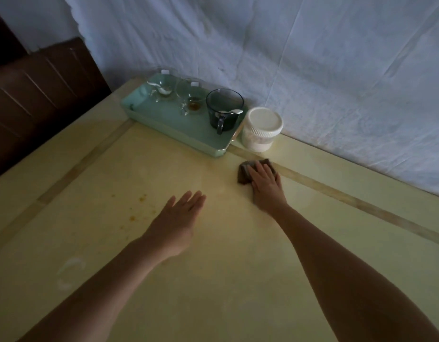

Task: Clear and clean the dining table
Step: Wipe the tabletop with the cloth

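My right hand [265,183] lies flat with straight fingers on a dark folded cloth [243,172], pressing it onto the pale yellow table [164,280] just in front of the tray's near corner. My left hand [179,215] hovers over the middle of the table, fingers straight and together, holding nothing. Orange-brown stains [137,206] speckle the table left of that hand. A mint green tray [164,119] at the far edge carries two clear glass cups [164,88] [191,98] and a dark glass mug [224,109] with a spoon.
A white lidded jar [261,129] stands right of the tray, against the white sheet [287,58] hanging behind the table. A dark wooden chair back [35,99] stands at the far left. A faint white ring mark [70,272] shows near the left front.
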Demonstrator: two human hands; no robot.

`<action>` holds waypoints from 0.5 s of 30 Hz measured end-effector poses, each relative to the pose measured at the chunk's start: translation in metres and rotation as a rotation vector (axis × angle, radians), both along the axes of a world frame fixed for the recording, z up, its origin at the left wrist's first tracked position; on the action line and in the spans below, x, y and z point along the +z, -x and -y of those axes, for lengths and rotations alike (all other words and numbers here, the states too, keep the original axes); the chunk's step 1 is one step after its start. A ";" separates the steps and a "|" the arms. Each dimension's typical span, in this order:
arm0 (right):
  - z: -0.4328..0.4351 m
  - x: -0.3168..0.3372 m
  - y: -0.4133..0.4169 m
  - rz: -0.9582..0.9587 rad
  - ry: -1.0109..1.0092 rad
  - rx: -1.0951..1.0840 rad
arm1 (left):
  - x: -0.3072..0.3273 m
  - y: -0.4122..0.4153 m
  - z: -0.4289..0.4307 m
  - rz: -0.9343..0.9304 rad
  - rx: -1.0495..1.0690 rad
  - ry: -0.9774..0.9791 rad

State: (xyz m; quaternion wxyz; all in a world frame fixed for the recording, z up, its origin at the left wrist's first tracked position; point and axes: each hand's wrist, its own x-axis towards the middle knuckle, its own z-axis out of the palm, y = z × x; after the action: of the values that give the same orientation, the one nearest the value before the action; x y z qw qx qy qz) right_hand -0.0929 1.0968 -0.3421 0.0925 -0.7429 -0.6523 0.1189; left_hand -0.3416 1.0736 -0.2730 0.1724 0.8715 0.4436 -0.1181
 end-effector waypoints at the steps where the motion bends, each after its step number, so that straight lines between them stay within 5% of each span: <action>1: 0.010 -0.001 0.016 0.006 0.010 0.055 | -0.001 0.007 -0.003 -0.025 0.012 0.002; 10: 0.117 0.000 0.055 -0.040 0.072 0.461 | -0.015 0.013 0.010 -0.160 -0.043 -0.013; 15: 0.089 0.007 -0.020 -0.028 0.081 -0.100 | -0.016 0.013 0.014 -0.199 -0.093 -0.064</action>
State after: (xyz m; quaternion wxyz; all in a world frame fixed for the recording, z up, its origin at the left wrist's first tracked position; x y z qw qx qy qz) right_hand -0.0728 1.0077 -0.3352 0.0772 -0.7759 -0.6077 0.1507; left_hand -0.3541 1.0601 -0.2895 0.0940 0.8801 0.4212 -0.1978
